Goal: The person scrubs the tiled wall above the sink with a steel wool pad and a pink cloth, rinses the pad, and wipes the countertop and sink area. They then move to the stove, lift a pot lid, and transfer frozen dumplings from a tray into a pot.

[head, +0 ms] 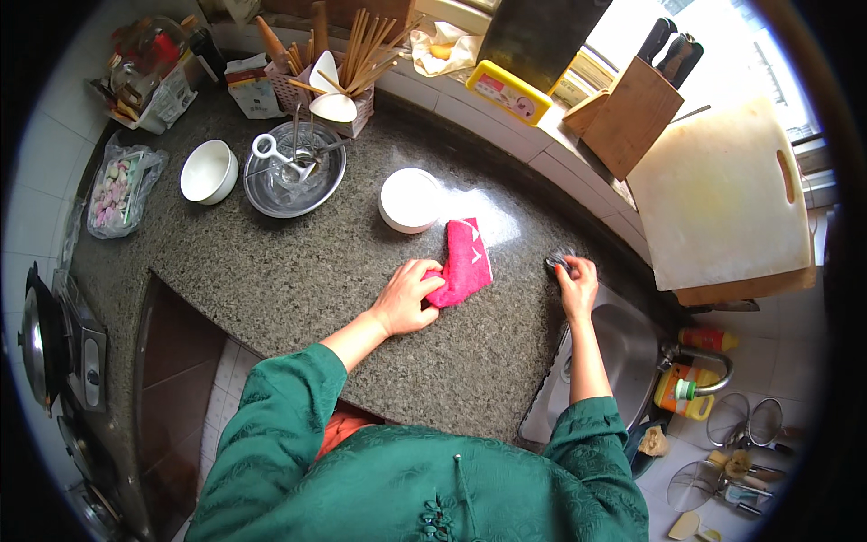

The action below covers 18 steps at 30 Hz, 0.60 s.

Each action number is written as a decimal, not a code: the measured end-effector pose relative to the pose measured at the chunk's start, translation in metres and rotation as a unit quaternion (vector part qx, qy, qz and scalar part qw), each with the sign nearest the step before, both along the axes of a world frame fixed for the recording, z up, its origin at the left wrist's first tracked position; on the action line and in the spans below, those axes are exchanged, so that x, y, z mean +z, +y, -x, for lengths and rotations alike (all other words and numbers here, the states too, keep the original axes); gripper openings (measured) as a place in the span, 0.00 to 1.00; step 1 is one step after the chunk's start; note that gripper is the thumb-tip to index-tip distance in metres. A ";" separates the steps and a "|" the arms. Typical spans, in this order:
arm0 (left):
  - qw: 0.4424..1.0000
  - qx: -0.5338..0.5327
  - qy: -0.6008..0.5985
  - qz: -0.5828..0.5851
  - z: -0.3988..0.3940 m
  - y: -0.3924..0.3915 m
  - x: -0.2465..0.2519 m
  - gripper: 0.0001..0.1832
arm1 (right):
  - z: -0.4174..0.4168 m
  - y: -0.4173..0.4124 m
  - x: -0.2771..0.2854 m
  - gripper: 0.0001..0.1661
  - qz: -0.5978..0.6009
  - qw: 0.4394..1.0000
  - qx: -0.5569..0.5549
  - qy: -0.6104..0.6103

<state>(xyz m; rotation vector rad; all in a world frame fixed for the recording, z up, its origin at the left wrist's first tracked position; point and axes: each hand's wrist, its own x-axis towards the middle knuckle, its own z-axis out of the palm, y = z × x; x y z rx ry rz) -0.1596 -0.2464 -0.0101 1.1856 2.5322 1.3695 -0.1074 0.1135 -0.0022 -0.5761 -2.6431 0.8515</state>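
Note:
My left hand (408,296) grips the near end of a folded pink cloth (466,261) with white markings, which lies on the speckled stone countertop (291,291). Over by the sink's far corner, my right hand (579,284) pinches a small crumpled shiny piece (558,257); it could be clear plastic or a scouring pad, I cannot tell which. Just beyond the cloth stands a round white container (409,198). A metal basin (295,206) holding a white-handled utensil (281,154) and other metal tools sits farther left, beside a white bowl (208,172).
A steel sink (626,339) with a faucet (716,376) lies at right. Cutting boards (721,203) and a wooden knife block (633,115) stand on the ledge. Farther left are a chopstick basket (359,118), a bagged tray of garlic-like bulbs (116,193) and a stove (88,362).

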 end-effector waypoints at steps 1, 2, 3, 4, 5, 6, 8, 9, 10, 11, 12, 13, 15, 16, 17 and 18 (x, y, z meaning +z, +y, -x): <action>0.999 -0.012 0.029 0.007 -0.002 -0.004 -0.004 0.21 | 0.016 -0.013 0.007 0.14 0.020 0.999 0.038 0.025; 0.999 -0.015 0.038 0.022 -0.005 -0.003 0.003 0.25 | 0.034 -0.027 0.011 0.10 0.021 0.994 0.084 0.065; 0.999 -0.006 0.034 0.019 -0.005 -0.002 0.002 0.25 | 0.055 -0.048 0.022 0.08 0.023 0.990 0.114 0.079; 0.999 -0.002 0.029 0.013 -0.005 -0.001 0.001 0.25 | 0.075 -0.062 0.029 0.07 0.005 0.984 0.151 0.095; 1.000 0.006 0.025 0.010 -0.005 -0.001 -0.001 0.25 | 0.097 -0.077 0.038 0.07 -0.035 0.978 0.181 0.099; 1.000 -0.003 0.028 0.001 -0.003 0.000 -0.001 0.25 | 0.116 -0.087 0.043 0.06 -0.042 0.968 0.204 0.138; 1.000 -0.003 0.027 -0.001 -0.003 -0.001 -0.002 0.25 | 0.155 -0.103 0.058 0.08 -0.128 0.945 0.238 0.183; 1.000 -0.002 0.026 -0.004 -0.003 0.000 -0.004 0.25 | 0.173 -0.109 0.062 0.10 -0.199 0.934 0.233 0.182; 1.000 0.004 0.025 0.001 -0.004 -0.001 -0.006 0.26 | 0.189 -0.119 0.071 0.12 -0.241 0.913 0.261 0.203; 1.000 0.004 0.022 0.001 -0.004 -0.001 -0.007 0.26 | 0.201 -0.123 0.076 0.13 -0.280 0.899 0.269 0.205; 1.000 0.002 0.020 0.000 -0.004 0.000 -0.007 0.26 | 0.214 -0.120 0.073 0.13 -0.328 0.885 0.270 0.191; 1.000 0.002 0.019 0.000 -0.003 -0.001 -0.006 0.26 | 0.223 -0.120 0.069 0.13 -0.373 0.868 0.273 0.179; 1.000 0.003 0.013 -0.006 -0.003 -0.002 -0.005 0.26 | 0.229 -0.124 0.060 0.13 -0.434 0.845 0.288 0.124; 1.000 0.003 0.011 -0.009 -0.003 -0.001 -0.004 0.26 | 0.231 -0.129 0.056 0.14 -0.442 0.841 0.292 0.109; 1.000 0.004 0.010 -0.009 -0.002 -0.002 -0.004 0.26 | 0.237 -0.134 0.052 0.12 -0.440 0.837 0.302 0.118; 1.000 0.005 0.008 -0.007 -0.003 -0.003 -0.005 0.26 | 0.246 -0.146 0.049 0.11 -0.426 0.843 0.315 0.088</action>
